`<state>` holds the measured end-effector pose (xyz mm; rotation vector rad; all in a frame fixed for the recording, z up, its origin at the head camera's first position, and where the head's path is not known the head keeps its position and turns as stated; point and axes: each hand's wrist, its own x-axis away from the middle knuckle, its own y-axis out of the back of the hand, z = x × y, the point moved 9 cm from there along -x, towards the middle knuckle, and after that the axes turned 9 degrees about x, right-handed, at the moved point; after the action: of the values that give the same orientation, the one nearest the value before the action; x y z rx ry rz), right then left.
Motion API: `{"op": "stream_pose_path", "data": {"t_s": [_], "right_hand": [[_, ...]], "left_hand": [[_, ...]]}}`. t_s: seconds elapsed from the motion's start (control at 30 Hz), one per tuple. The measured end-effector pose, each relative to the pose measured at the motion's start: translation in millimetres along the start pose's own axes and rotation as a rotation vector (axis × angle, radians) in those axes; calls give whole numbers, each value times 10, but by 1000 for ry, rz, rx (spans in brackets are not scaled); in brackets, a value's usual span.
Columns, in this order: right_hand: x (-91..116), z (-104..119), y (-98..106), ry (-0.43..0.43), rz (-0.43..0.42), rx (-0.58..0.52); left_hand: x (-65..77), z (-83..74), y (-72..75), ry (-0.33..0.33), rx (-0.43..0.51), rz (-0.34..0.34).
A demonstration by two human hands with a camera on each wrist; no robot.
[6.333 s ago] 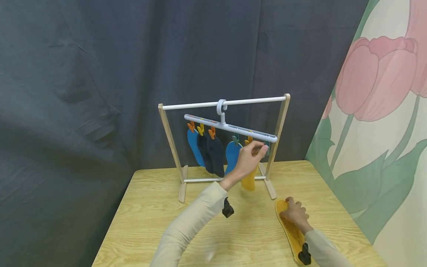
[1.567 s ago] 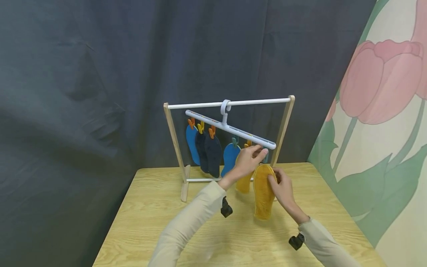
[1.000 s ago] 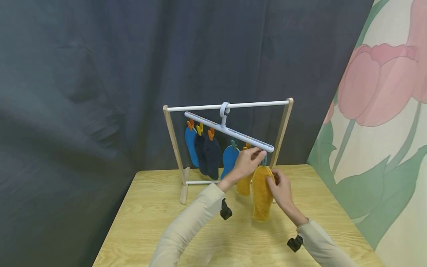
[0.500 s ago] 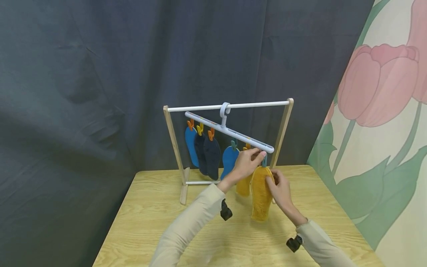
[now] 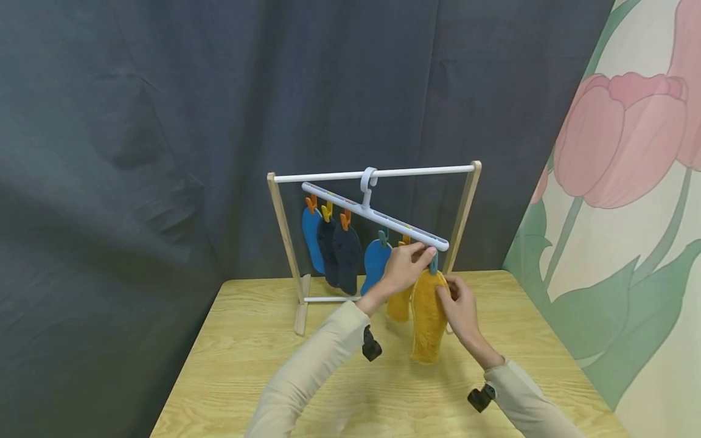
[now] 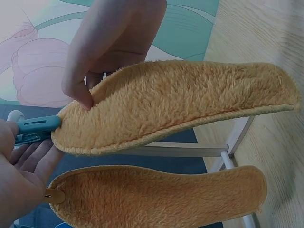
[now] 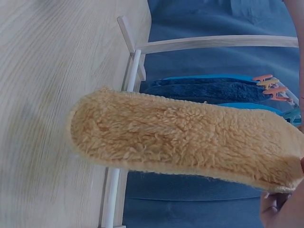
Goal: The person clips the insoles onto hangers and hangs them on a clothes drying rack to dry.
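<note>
In the head view my left hand [image 5: 404, 267] pinches a teal clothespin [image 5: 434, 263] under the near right end of a pale blue hanger [image 5: 378, 216]. My right hand [image 5: 461, 309] grips the upper edge of a fuzzy yellow insole [image 5: 428, 322], which hangs upright just below that clothespin. The left wrist view shows the teal clothespin [image 6: 40, 125] with its tip over the insole's [image 6: 175, 102] rounded end, thumb and fingers around its other end. Seen from the right wrist, the insole [image 7: 180, 137] spans the frame; the right fingertips are partly hidden.
A second yellow insole [image 6: 156, 194] hangs from an orange clothespin [image 6: 54, 195] close behind. Farther along the hanger are blue [image 5: 376, 261] and dark navy [image 5: 347, 258] insoles on clothespins. The hanger hooks onto a rack's white rod [image 5: 427, 171]. The rack stands on a wooden table [image 5: 263, 371].
Since the earliest frame, my right hand has lifted the yellow insole from the table to the teal clothespin. The hanger's right end has swung nearer. Over the last second, little has moved.
</note>
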<state>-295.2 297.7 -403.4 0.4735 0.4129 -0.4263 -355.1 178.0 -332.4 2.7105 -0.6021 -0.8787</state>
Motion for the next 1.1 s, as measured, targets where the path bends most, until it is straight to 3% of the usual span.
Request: {"op": "stream_pose_path", "data": {"t_s": [0.47,0.77,1.1], "right_hand": [[-20,5,19,-59,-27,-15],[-13,339,113,-18,-52,-85],[-65,40,25,-23,-54,-55]], "left_hand": [[-13,2,-7,-6,5,-6],[-17,-35,-3,-22,38,-7],[5,30,10,20,9,-3]]}}
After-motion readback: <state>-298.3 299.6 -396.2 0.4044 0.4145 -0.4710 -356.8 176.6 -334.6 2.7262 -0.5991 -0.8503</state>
